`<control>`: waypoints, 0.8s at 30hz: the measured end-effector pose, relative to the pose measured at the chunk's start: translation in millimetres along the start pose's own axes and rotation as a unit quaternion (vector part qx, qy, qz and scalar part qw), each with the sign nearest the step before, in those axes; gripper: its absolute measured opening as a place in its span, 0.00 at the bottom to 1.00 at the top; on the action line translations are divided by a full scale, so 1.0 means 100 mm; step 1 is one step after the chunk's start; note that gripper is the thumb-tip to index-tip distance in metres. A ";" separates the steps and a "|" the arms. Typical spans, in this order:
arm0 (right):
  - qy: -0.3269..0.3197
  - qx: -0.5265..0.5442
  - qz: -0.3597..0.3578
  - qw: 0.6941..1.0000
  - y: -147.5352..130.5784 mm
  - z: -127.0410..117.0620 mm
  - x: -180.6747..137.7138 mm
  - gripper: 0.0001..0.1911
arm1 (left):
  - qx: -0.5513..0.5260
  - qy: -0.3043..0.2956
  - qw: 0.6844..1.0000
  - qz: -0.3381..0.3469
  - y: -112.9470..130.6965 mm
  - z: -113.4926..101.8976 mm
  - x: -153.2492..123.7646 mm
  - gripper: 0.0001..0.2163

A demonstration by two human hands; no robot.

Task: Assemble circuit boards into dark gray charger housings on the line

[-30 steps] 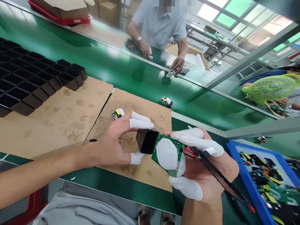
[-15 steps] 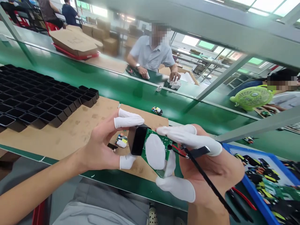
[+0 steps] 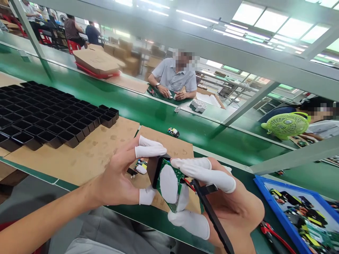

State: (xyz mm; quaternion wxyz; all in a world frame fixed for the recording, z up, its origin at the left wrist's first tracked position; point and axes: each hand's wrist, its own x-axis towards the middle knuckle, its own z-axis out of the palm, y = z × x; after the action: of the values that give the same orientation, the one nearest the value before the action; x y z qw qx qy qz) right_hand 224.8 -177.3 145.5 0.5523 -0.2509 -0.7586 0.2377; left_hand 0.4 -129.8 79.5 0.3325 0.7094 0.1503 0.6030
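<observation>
My left hand [image 3: 120,176], with white finger cots on its fingertips, pinches a small black plastic housing [image 3: 153,166] between thumb and forefingers. My right hand [image 3: 225,201], also in finger cots, holds a green circuit board [image 3: 172,176] with red and black wires, its thumb pressed flat on the board. The board's left end sits inside the housing's open side. A long black tool [image 3: 212,215] lies tucked in my right palm. Both hands hover above a brown cardboard sheet [image 3: 169,141] on the green bench.
Rows of black housings [image 3: 39,116] fill the left. A small circuit board [image 3: 140,165] lies under my hands, another [image 3: 173,132] on the belt. A blue tray [image 3: 299,211] of boards and red-handled pliers [image 3: 272,234] sit right. Across the belt a person works beside a green fan [image 3: 287,125].
The board has slid further into the black housing as my hands came closer together. My head has tilted up, so more of the far side and ceiling shows.
</observation>
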 end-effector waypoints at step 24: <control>-0.024 -0.007 -0.005 1.000 0.15 -0.01 0.04 0.38 | -0.009 0.003 1.000 0.011 -0.09 0.02 0.03 0.39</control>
State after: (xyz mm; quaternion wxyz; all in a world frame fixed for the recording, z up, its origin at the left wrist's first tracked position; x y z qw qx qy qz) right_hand 226.6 -163.1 139.0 0.5331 -0.2455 -0.7746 0.2356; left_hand 5.1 -121.8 76.0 0.3318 0.7062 0.1381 0.6101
